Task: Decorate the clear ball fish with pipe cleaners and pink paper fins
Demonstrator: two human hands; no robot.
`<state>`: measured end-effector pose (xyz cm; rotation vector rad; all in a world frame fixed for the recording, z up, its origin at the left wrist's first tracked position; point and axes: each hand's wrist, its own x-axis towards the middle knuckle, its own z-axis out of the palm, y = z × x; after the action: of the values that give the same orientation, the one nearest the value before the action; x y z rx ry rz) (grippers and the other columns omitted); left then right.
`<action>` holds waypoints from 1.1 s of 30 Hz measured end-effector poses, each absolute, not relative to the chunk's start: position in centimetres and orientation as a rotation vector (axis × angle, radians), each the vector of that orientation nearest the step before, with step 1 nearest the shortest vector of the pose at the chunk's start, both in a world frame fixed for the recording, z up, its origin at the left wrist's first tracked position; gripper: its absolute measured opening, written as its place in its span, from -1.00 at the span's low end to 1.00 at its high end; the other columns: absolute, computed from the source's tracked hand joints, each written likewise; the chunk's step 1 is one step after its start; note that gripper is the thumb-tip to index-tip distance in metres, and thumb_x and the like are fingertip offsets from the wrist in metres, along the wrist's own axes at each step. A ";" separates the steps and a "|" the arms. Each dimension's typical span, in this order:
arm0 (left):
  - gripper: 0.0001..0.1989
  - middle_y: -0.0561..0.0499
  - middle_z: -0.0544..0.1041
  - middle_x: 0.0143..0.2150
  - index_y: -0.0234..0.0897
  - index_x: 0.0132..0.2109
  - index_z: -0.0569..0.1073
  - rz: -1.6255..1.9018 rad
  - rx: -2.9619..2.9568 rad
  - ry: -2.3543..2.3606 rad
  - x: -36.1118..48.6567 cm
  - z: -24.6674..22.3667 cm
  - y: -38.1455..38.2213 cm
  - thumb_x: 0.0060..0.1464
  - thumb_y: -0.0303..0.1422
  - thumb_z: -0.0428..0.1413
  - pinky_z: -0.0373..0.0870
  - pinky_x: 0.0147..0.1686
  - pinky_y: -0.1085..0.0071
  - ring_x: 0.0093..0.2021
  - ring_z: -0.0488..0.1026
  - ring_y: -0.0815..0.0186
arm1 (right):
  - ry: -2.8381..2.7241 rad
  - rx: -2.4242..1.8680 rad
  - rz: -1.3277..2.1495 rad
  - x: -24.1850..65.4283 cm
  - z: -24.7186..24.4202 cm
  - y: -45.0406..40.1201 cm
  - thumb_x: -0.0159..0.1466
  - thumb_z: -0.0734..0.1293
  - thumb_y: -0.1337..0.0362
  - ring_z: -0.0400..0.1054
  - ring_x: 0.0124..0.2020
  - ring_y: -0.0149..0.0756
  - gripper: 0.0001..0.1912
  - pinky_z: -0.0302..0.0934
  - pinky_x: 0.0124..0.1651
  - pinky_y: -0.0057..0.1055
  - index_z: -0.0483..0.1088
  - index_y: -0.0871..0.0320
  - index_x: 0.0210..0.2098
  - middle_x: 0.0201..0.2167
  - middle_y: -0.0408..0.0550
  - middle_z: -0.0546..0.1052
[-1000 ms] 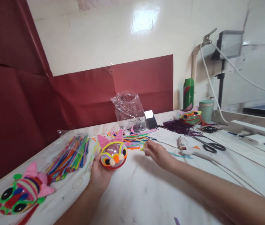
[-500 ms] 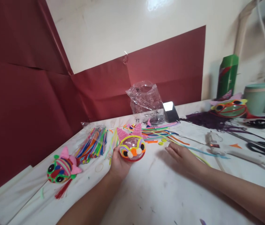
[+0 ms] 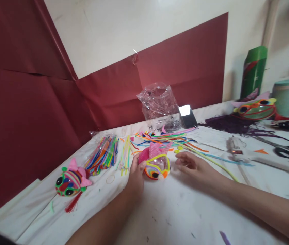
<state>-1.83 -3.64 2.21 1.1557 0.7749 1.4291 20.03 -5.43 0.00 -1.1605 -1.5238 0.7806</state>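
My left hand (image 3: 136, 173) is closed around a clear ball decorated as an animal head (image 3: 157, 166), with pink ears, yellow and purple trim, a black eye and an orange nose. The ball is turned so its face points to the right. Close to its right side is my right hand (image 3: 189, 164), fingers apart and loosely curled, holding nothing. A second decorated animal head (image 3: 70, 182), with pink ears, green-rimmed black eyes and a red tassel, lies to the left on the table. Two small yellow discs (image 3: 178, 149) are just beyond my right fingertips.
Bundled pipe cleaners (image 3: 103, 154) lie at left, loose ones (image 3: 159, 137) behind the ball. At the back are a clear plastic bag (image 3: 158, 102) and a phone (image 3: 187, 115). On the right are a hot glue gun (image 3: 236, 148), scissors (image 3: 287, 151), purple threads (image 3: 226, 124) and another decorated head (image 3: 256, 110).
My left hand has turned the decorated ball so its face swings right and its pink side shows. My right hand has come nearer, its fingers more curled. The view has shifted slightly.
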 end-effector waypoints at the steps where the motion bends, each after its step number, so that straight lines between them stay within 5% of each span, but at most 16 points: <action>1: -0.57 -0.06 0.57 -0.04 -0.22 0.00 0.44 1.429 1.197 0.809 -1.7 2.1 -3.9 -0.09 -0.32 0.20 0.34 0.06 0.21 0.01 0.47 0.09 | -1.472 -1.165 0.885 19.6 -0.1 -5.6 0.02 0.40 -0.03 0.44 -0.27 -0.15 -0.44 0.32 -0.18 -0.20 0.35 0.13 -0.06 -0.24 0.02 0.54; 3: -0.51 -0.08 0.53 0.02 -0.23 0.06 0.38 1.417 1.302 0.871 -1.4 1.8 -4.4 -0.06 -0.29 0.18 0.33 0.07 0.19 0.06 0.44 0.08 | -1.394 -1.140 1.090 18.8 -0.1 -6.1 -0.03 0.47 0.00 0.45 -0.11 -0.06 -0.25 0.30 -0.03 -0.12 0.30 0.14 0.09 -0.08 0.11 0.53; 8: -0.35 -0.21 0.41 0.15 -0.28 0.15 0.28 1.339 1.590 0.971 -0.6 1.0 -5.1 -0.10 -0.20 0.21 0.27 0.14 0.08 0.16 0.35 -0.02 | -1.312 -0.865 1.333 17.3 0.5 -7.3 0.00 0.51 0.02 0.38 0.06 0.02 -0.37 0.21 0.15 -0.06 0.37 0.12 0.00 0.07 0.11 0.50; 33: -0.33 -0.28 0.31 0.22 -0.31 0.18 0.21 1.228 1.755 1.005 0.0 1.7 -6.4 -0.09 -0.27 0.17 0.21 0.21 0.04 0.24 0.27 -0.03 | -1.024 -0.742 1.531 16.4 1.1 -8.5 -0.05 0.50 0.26 0.46 -0.06 -0.02 -0.35 0.31 0.00 -0.16 0.33 0.18 0.03 -0.08 0.09 0.57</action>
<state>0.01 -6.41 1.72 1.7551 1.0049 1.2282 16.40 -8.49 1.06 -0.7424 -1.0244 1.5315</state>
